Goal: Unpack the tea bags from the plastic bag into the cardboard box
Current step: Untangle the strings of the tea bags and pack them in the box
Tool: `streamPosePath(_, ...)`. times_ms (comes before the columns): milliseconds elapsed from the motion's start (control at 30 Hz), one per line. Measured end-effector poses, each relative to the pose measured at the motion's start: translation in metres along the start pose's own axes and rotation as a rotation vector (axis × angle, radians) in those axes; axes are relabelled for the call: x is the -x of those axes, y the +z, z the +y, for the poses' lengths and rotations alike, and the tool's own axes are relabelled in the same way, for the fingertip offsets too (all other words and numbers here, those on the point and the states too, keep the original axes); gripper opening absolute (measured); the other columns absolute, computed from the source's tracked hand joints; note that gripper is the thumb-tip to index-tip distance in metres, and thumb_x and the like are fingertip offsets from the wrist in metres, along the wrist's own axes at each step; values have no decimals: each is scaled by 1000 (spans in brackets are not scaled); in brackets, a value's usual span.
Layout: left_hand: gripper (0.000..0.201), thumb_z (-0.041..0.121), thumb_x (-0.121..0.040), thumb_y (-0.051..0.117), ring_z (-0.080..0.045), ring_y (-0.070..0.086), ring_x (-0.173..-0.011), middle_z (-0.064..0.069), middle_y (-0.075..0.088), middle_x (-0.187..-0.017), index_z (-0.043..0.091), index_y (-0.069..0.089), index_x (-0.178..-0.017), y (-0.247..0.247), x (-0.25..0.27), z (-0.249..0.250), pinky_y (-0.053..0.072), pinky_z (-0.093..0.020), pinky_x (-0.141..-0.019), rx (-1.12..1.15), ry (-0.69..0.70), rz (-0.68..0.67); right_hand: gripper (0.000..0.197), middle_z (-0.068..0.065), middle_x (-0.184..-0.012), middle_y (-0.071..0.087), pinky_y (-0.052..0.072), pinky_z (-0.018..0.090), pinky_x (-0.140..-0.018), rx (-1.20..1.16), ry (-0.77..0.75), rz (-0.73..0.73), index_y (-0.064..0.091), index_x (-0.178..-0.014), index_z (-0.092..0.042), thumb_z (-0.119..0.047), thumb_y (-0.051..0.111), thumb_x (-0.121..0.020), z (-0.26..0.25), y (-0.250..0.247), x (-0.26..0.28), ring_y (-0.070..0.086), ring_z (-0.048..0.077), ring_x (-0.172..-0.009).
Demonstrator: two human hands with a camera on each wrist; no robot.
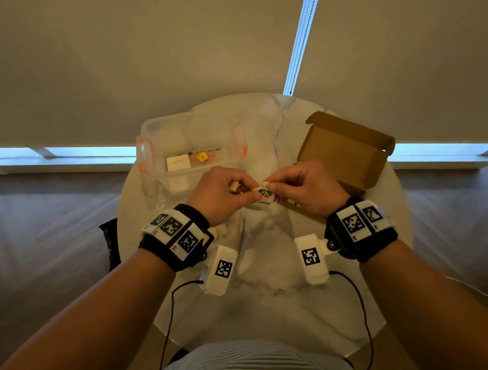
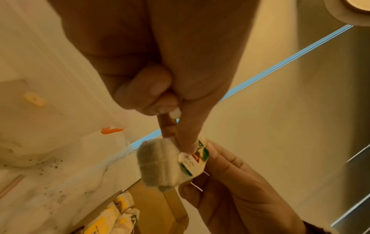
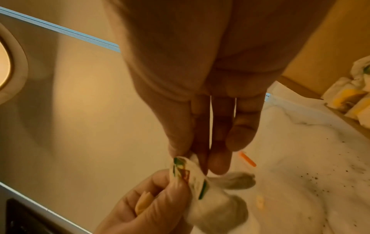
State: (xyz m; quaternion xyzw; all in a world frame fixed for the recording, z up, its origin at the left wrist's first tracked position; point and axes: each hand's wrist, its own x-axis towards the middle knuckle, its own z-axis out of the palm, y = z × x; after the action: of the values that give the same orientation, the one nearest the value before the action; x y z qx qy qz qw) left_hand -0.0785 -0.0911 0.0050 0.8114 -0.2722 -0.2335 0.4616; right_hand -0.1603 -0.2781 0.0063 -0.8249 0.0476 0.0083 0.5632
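Between the two hands, just above the table (image 1: 256, 315), hung one tea bag (image 1: 263, 195), its printed paper tag facing up. Biggest risk as I judged it: both hands pulled on the same small bag, w/ the thin paper pouch (image 2: 158, 164) dangling below the tag, so a tug in opposite directions could tear the pouch or snap the tag off, spilling leaves. Dark specks already lay on the table near the hands, poss. loose tea. Second risk: a thin white string showed by the right fingers (image 2: 224, 159); it could snag on the way over.

Left hand (image 1: 222, 195) was curled, thumb and forefinger pinching the bag's near edge; a small tan object also sat tucked in its fingers, can't tell what. Right hand (image 1: 303, 186) had its fingers nearly straight and pointing down, thumb and fingertips pinching the tag's far edge.

Cardboard box (image 1: 346, 151) sat open just behind the right hand, several tea bags (image 2: 112, 220) already inside. Plastic bag (image 1: 234, 230) lay flat under the left wrist. A clear plastic tub (image 1: 153, 138) stood beyond the left hand.
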Motion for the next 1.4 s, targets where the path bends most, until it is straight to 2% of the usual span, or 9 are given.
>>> streamPosePath(100,11,22,-80,79,0,54,-61,7,67,-72,29,71,-75,0,0,2,44,-16,-59,0,19,40,16,5,-80,73,53,19,-63,-15,-16,9,74,-100,-5,-11,69,-86,-5,3,5,67,9,-66)
streamPosePath(200,13,22,-77,81,1,54,-60,10,65,-70,29,71,-73,3,-1,1,43,-13,-59,15,6,65,20,8,-84,74,56,25,-67,-40,5,19,74,-98,-5,-13,76,-79,-6,6,8,68,19,-73)
streamPosePath(400,16,29,-70,86,0,53,-60,10,64,-66,23,71,-69,6,-5,-4,46,-15,-61,71,-85,107,8,-6,-81,67,48,16,-66,175,149,233,71,-92,-11,-11,71,-84,12,-33,3,61,-2,-69)
streamPosePath(600,23,40,-65,87,-11,58,-67,6,65,-73,26,71,-74,8,-13,-22,50,-28,-65,82,-215,78,17,2,-92,66,46,29,-78,590,367,422,70,-101,-11,-20,69,-86,70,-100,-11,59,17,-85)
streamPosePath(700,26,42,-62,88,-13,61,-69,6,67,-75,29,71,-75,11,-16,-29,53,-34,-66,88,-252,67,22,12,-102,68,45,31,-79,662,519,355,68,-105,-8,-22,68,-88,110,-103,-21,59,23,-89)
streamPosePath(800,27,41,-62,88,-12,61,-69,3,67,-79,27,71,-78,13,-19,-34,50,-31,-62,97,-291,58,22,11,-108,65,41,30,-76,678,654,230,67,-105,-11,-24,66,-88,142,-93,-28,53,20,-87)
streamPosePath(900,27,38,-64,88,-12,61,-72,2,68,-84,24,72,-81,13,-20,-36,47,-28,-63,98,-317,48,23,8,-111,61,43,32,-76,601,732,237,63,-110,-15,-25,65,-90,158,-83,-33,57,27,-97)
streamPosePath(1100,26,34,-67,87,-10,58,-66,0,68,-82,21,72,-84,15,-22,-37,45,-25,-61,95,-343,26,22,18,-117,62,43,35,-81,714,732,266,66,-111,-9,-20,54,-96,166,-81,-45,57,35,-106)
streamPosePath(1400,26,38,-68,85,-10,59,-69,0,67,-85,25,71,-86,17,-22,-38,48,-28,-64,63,-339,1,22,14,-113,62,43,33,-78,625,741,346,63,-110,-12,-21,64,-89,181,-78,-46,58,33,-101)
